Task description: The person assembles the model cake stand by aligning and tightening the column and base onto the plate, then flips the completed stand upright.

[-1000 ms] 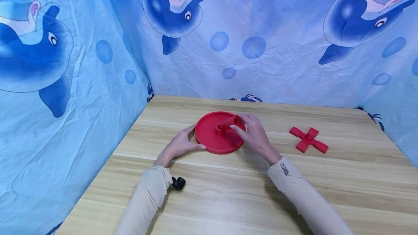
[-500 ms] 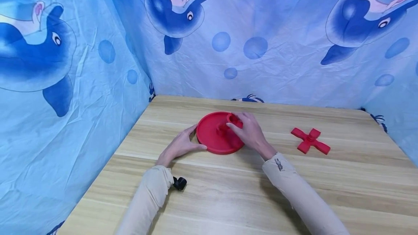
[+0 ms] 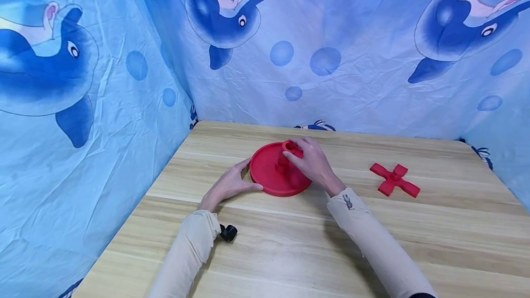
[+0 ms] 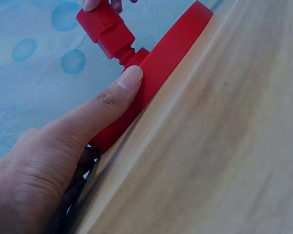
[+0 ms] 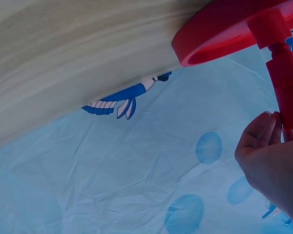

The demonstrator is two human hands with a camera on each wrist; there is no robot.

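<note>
red stepped post (image 4: 109, 33) (hollow-topped) | right hand (image 3: 311, 162) pinching it | left hand (image 3: 229, 184) gripping disc (image 3: 266, 169)

Red plastic stepped post (image 4: 107, 30): from rightward lean to nearly upright.
Bare right hand (image 3: 312, 162): shifted left with the post's top.

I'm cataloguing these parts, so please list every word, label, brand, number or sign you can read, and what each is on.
"35": on the red post, small and tilted in the left wrist view, so read with some caution.
Unreadable: a faint mark on the same post in the right wrist view, too blurred.
Unreadable: a small dark mark on the right sleeve; I can't tell whether it is lettering or a picture.
</note>
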